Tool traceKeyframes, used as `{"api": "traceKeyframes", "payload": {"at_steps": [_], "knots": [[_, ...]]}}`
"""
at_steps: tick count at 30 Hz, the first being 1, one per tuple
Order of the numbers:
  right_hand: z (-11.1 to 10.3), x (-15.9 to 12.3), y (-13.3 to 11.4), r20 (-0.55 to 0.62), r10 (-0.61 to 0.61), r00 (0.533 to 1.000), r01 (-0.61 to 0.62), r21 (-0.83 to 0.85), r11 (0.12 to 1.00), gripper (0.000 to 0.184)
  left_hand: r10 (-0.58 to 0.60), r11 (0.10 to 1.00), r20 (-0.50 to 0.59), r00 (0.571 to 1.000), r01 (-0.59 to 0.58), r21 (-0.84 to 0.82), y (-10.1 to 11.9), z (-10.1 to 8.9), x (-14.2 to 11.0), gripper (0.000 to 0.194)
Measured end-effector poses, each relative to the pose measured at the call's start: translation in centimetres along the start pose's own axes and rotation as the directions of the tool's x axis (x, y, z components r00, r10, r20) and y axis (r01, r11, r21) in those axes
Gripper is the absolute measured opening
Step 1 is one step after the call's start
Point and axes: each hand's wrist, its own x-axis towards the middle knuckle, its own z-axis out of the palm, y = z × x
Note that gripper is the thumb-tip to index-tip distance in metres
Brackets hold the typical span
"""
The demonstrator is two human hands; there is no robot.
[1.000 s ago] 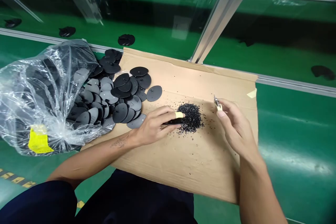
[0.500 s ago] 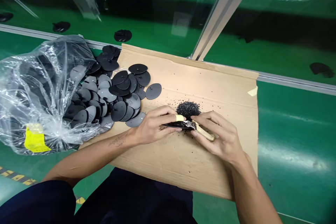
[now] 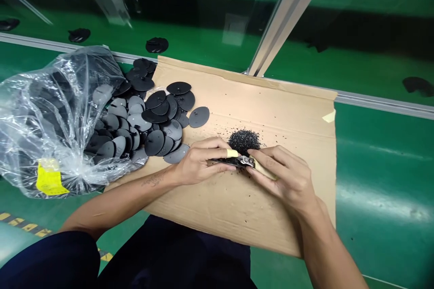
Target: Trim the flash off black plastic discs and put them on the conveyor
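My left hand (image 3: 203,161) pinches a black oval plastic disc (image 3: 221,160), seen almost edge-on; yellow tape wraps one of its fingers. Closed around the pale-yellow handles of a pair of cutting pliers (image 3: 247,161) is my right hand (image 3: 284,172). The metal jaws of the pliers meet the right end of the disc, close to the left fingertips. Just beyond both hands lies a heap of small black plastic scraps (image 3: 244,141) on the cardboard sheet (image 3: 217,216). To the left spreads a pile of similar black discs (image 3: 154,142).
A clear plastic bag (image 3: 61,113) with more discs and a yellow label (image 3: 50,180) lies at the left. One disc (image 3: 199,117) sits apart from the pile. Behind the cardboard stand a metal post (image 3: 285,18) and a clear panel. Green surface (image 3: 383,167) extends to the right.
The pliers' handles have come closer together in my right hand and the jaws have turned slightly. My left hand keeps the disc in nearly the same place. The view shifts slightly.
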Motion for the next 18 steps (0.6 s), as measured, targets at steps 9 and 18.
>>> {"api": "traceKeyframes", "payload": {"at_steps": [9, 18], "knots": [[0.0, -0.21, -0.28, -0.006, 0.022, 1.0, -0.021, 0.028, 0.999, 0.029, -0.04, 0.999, 0.017, 0.999, 0.04, -0.004, 0.36, 0.05, 0.09, 0.019], [-0.2, -0.05, 0.61, -0.05, 0.007, 0.999, -0.017, -0.203, 0.979, 0.022, -0.088, 0.979, 0.036, 0.995, 0.08, 0.185, 0.75, 0.47, -0.25, 0.029]]}}
